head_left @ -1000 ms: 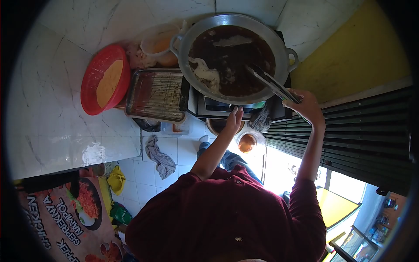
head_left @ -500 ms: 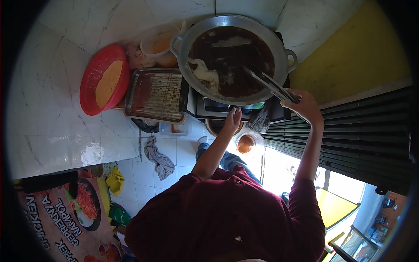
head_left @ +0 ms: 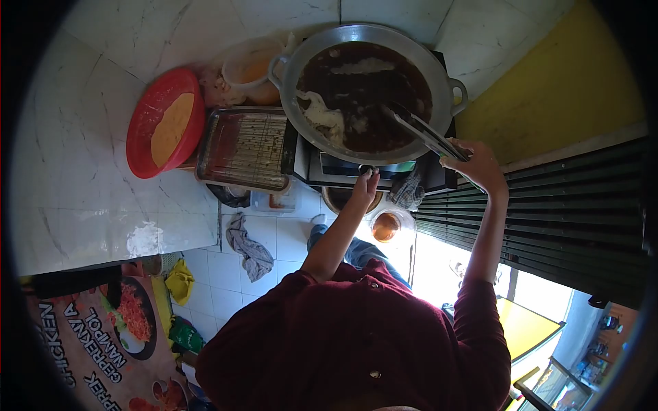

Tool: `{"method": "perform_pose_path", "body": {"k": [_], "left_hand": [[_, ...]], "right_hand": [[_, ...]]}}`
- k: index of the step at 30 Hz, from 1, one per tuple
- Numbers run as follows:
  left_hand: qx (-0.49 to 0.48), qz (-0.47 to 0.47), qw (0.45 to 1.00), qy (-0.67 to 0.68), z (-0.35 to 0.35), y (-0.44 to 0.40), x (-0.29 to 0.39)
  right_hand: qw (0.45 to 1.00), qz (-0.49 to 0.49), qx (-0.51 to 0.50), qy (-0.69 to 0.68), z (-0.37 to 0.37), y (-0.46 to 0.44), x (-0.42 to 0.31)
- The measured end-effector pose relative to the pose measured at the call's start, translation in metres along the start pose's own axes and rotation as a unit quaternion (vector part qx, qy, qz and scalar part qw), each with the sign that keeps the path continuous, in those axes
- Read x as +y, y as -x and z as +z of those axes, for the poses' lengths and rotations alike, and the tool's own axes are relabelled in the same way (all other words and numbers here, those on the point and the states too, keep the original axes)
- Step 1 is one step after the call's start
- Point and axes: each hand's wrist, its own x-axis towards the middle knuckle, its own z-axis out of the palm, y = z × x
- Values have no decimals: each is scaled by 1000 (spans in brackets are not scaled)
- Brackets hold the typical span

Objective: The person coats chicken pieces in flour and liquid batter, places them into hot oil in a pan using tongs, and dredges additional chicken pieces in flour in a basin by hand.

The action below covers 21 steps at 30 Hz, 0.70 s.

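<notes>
In the head view, long silver metal tongs (head_left: 432, 138) slant from dark oil (head_left: 384, 79) in a wide, round grey metal pan (head_left: 290, 77) to the right hand (head_left: 484, 166), closed around their near end. The left hand (head_left: 367, 186) is at a round black stove knob (head_left: 364, 168), its grip unclear.

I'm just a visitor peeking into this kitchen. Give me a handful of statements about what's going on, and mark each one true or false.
1. The right hand holds tongs. True.
2. The left hand is dipped in the large pan. False: it is outside the pan, at a dark knob below the rim.
3. The tongs reach into the dark liquid in the pan. True.
4. The tray with a rack sits on top of the pan. False: it is beside the pan, on the left in the view.
5. The bowl beyond the tray is red. True.
6. Both hands grip the tongs. False: only the right hand does.
</notes>
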Motion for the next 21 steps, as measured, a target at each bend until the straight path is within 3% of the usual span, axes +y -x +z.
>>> {"method": "perform_pose_path", "body": {"k": [2, 4, 7, 16, 21], "left_hand": [[-8, 11, 1000, -12, -3, -2, -3], [-15, 21, 999, -25, -1, 3, -4], [-1, 34, 999, -42, 1, 6, -5], [42, 60, 990, -118, 9, 14, -8], [52, 94, 983, -152, 8, 13, -11]], "right_hand": [[1000, 3, 5, 0, 1, -2, 5], [998, -59, 30, -4, 4, -4, 9], [1000, -1, -1, -2, -3, -2, 1], [999, -40, 15, -13, -5, -1, 2], [1000, -7, 2, -9, -6, -2, -1]]}}
